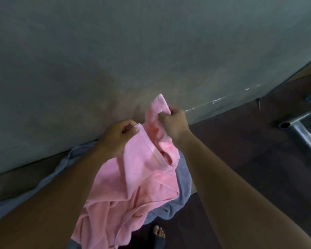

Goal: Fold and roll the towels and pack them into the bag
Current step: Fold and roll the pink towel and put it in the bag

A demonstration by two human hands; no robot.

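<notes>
The left hand [119,133] is closed on a hemmed edge of a pink towel [142,178]. The hem is pinched between thumb and curled fingers just above the near edge of the counter [115,56]. The right hand [175,123] is likewise closed on another stretch of the same towel, and a corner of the hem is seen standing up past the knuckles. The pink towel is held up between the two hands, and its crumpled remainder is left hanging toward the bottom of the view.

The counter is seen as a broad, dull grey-green surface, mottled and scuffed, with pale scratches along its edge at the right. A grey towel [184,186] is draped over that near edge, under and behind the pink one, and is spread away to the left beneath the left forearm.

Below the counter a dark reddish-brown floor [241,144] is shown. A shiny metal tube frame [300,130] is seen at the right, well apart from the towels. A foot [158,230] in a dark sandal is visible at the bottom edge.
</notes>
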